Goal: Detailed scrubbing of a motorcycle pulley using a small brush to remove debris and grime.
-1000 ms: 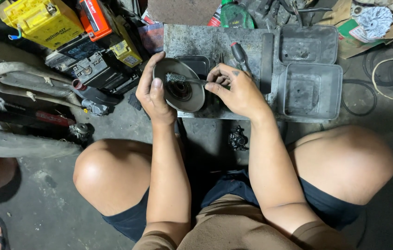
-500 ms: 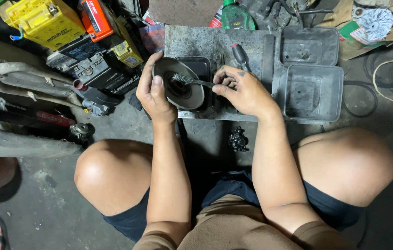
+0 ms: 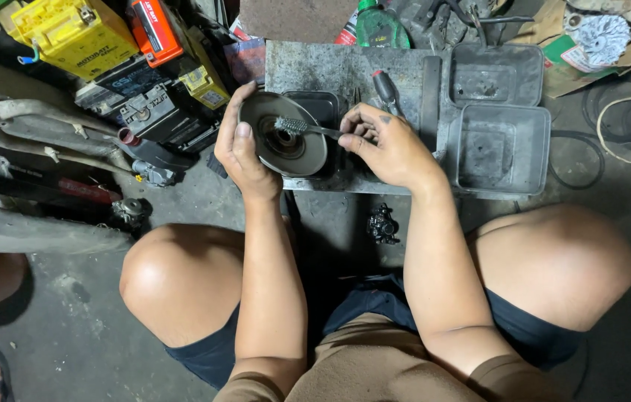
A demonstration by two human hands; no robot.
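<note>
Nearest the camera, the person's bare knees spread wide over a stained concrete floor (image 3: pixel 70 313), forearms reaching forward between them. A small dark metal part (image 3: pixel 382 223) lies on the floor just in front of the shorts, under the near edge of a grey metal tray (image 3: pixel 308 63). Above that edge, the left hand (image 3: pixel 242 145) is curled around the left rim of a round grey metal disc (image 3: pixel 286 134), thumb lying on its face and fingers wrapped behind, holding it tilted toward the camera. The right hand (image 3: pixel 386 145) is closed in a pinch on the thin handle of a small wire brush (image 3: pixel 297 126), whose bristled head touches the disc near its dark centre hub. Just beyond the right hand, a screwdriver with a dark and red handle (image 3: pixel 386 88) lies on the tray. To the right sit two empty grey rectangular tubs (image 3: pixel 501 141), one behind the other. Further left, a yellow battery (image 3: pixel 74 33) and an orange one (image 3: pixel 153 30) stand among other dark boxes. At the far top, a green bottle (image 3: pixel 379 26) lies amid clutter.
</note>
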